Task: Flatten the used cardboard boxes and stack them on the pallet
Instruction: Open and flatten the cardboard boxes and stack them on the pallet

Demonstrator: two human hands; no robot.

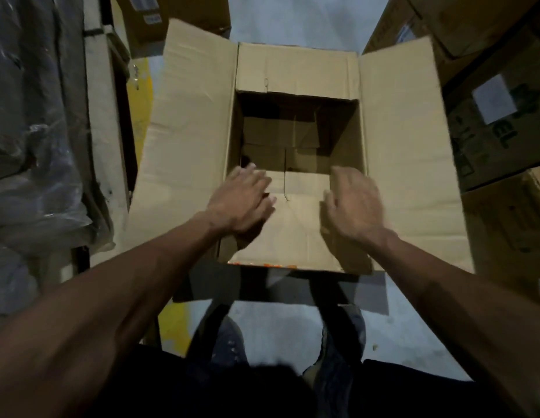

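Note:
A large brown cardboard box stands open in front of me, its four top flaps spread outward. The bottom flaps inside look folded shut. My left hand lies on the near flap at its left side, fingers fairly straight and blurred by motion. My right hand hovers over or touches the same flap at its right side, fingers loosely bent toward the opening; no grip shows. No pallet is in sight.
Stacked brown cartons with labels stand on the right. Plastic-wrapped goods fill the left, with another carton behind them. The grey floor has a yellow line. My legs are below the box.

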